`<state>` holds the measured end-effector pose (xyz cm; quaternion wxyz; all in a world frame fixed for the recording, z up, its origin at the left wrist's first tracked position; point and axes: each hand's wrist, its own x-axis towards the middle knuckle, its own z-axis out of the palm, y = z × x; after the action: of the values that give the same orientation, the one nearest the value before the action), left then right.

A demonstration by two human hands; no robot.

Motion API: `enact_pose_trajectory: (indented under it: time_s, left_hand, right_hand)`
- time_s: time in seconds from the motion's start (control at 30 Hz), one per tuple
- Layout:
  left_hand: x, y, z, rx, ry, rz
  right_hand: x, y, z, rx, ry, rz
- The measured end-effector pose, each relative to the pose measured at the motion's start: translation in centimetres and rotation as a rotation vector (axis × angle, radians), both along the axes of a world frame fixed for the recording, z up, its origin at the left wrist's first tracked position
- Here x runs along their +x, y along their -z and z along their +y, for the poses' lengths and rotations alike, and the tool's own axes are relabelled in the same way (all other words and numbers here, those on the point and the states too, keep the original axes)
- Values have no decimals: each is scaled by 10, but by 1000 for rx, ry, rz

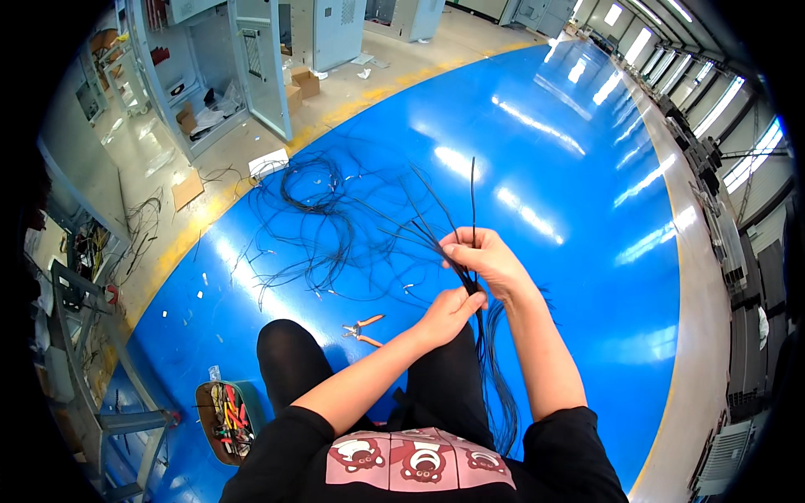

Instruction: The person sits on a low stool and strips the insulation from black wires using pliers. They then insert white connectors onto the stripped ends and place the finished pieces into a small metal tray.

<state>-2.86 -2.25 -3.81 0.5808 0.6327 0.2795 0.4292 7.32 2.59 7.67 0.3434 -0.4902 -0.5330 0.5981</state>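
Note:
A bundle of thin black wires [500, 381] hangs beside my right thigh and runs up through both hands. My left hand [453, 315] is closed around the bundle just above my knee. Higher up, my right hand [480, 260] pinches the wires near their upper ends, thumb against fingers. Several loose ends fan out above it, one of them standing nearly upright. A tangle of black wire [314, 189] lies in coils on the blue floor ahead and to the left. Orange-handled pliers [362, 330] rest on the floor left of my left forearm.
A green bin [204, 427] of hand tools stands at lower left, next to a grey metal frame [126, 422]. Open grey cabinets [264, 71] line the far left, with cardboard boxes [303, 82] nearby. Small white scraps dot the blue floor [587, 277]. Dark stacked parts [755, 335] run along the right.

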Motion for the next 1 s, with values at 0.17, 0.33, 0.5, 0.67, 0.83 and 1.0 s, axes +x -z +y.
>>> enact_pose_trajectory:
  time_s: [0.17, 0.33, 0.5, 0.67, 0.83, 1.0]
  left_hand:
    - [2, -1, -2, -45, 47, 55]
    - [3, 0, -8, 26, 71, 21]
    - [7, -4, -11, 88, 85, 3]
    - [-8, -6, -6, 97, 94, 53]
    - [-12, -9, -5, 96, 129, 25]
    - [-19, -15, -8, 87, 143, 16]
  right_hand:
    - [5, 4, -1, 16, 29, 4]
    - [7, 1, -6, -20, -121, -7]
    - [2, -1, -1, 22, -40, 110]
    - [-1, -19, -7, -31, -132, -31]
    - [6, -11, -11, -43, -178, -68]
    - [5, -7, -12, -22, -233, -55]
